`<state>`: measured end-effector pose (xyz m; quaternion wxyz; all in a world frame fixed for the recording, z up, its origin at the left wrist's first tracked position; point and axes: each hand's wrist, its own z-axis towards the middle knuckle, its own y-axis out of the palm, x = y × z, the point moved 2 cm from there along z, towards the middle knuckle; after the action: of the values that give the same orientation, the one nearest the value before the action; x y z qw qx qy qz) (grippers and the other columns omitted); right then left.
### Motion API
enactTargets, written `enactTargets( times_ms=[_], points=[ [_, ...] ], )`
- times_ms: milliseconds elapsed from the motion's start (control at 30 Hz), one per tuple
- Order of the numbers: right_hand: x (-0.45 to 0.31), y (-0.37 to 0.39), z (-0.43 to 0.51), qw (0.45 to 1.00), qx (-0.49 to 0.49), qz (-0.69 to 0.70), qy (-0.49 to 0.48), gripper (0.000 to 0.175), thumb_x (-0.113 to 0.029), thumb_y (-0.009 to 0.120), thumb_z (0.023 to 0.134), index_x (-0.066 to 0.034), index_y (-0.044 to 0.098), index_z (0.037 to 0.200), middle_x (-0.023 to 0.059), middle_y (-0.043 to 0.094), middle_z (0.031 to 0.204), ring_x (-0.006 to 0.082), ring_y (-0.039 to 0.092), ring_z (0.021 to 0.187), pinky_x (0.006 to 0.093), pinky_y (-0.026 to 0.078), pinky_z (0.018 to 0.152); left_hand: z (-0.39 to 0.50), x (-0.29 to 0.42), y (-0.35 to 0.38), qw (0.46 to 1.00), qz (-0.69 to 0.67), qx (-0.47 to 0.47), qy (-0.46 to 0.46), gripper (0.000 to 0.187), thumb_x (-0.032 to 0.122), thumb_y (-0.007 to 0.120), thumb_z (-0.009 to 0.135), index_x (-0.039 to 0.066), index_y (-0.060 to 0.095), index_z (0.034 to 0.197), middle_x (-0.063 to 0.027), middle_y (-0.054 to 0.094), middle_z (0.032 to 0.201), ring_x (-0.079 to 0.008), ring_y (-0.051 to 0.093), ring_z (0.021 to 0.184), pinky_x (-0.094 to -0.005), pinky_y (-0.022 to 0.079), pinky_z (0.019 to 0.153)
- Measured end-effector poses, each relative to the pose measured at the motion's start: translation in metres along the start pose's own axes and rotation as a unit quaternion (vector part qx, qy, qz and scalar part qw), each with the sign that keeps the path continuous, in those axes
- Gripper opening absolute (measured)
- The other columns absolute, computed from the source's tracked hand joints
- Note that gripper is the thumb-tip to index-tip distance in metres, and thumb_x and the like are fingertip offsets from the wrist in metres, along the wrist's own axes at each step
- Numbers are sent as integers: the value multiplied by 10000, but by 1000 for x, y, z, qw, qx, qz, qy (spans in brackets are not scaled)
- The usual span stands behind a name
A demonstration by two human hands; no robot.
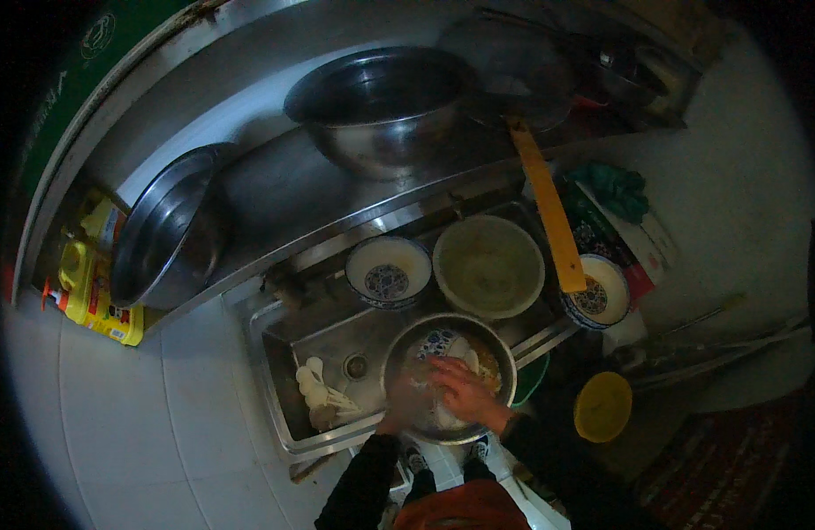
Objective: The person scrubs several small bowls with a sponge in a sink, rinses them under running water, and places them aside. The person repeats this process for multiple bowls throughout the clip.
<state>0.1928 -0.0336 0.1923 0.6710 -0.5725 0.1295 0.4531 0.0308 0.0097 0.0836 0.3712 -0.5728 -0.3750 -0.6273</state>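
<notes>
A round stainless steel basin [511, 397] stands over the edge of the sink, with blue-and-white patterned crockery [440, 343] and pale contents inside. Both of my hands reach into it. My left hand [408, 397] is blurred at the basin's left side; what it touches cannot be made out. Over the middle, my right hand [465, 392] has its fingers stretched leftward, and its underside is hidden. Behind the basin stand a patterned bowl [389, 270] and a larger greenish bowl [489, 266]. Several white spoons [320, 391] lie in the left part of the steel sink [278, 411].
A large steel pot [387, 142] and a tilted steel basin [175, 232] occupy the shelf behind. A yellow wooden strip [546, 205] reaches a patterned bowl [606, 291] at right. Yellow bottles [92, 291] stand far left. A yellow round item [603, 406] is lower right.
</notes>
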Motion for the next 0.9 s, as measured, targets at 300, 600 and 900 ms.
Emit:
enactTargets(
  times_ms=[300,600,900],
  points=[
    [65,2,62,975,-149,-131,-96,368,-195,568,909,-100,659,1252,110,613,1318,311,550,1228,406,432,1071,-19,20,-10,972,224,27,-66,469,253,802,798,7,630,1159,-44,683,759,-213,657,682,-378,551,654],
    [186,47,-35,973,13,143,180,340,-127,514,964,15,623,1253,169,637,1253,275,614,1109,366,462,1003,-44,-11,-31,978,29,117,-172,375,299,746,866,-16,625,1029,-80,649,860,-207,644,808,-388,523,705],
    [63,78,-73,787,400,261,390,307,-201,479,1036,-15,676,1180,129,695,1133,241,638,1067,358,473,975,-19,-76,-27,958,11,205,-199,585,445,645,920,-5,569,1287,-120,640,1188,-288,611,1070,-470,471,925]
  ],
)
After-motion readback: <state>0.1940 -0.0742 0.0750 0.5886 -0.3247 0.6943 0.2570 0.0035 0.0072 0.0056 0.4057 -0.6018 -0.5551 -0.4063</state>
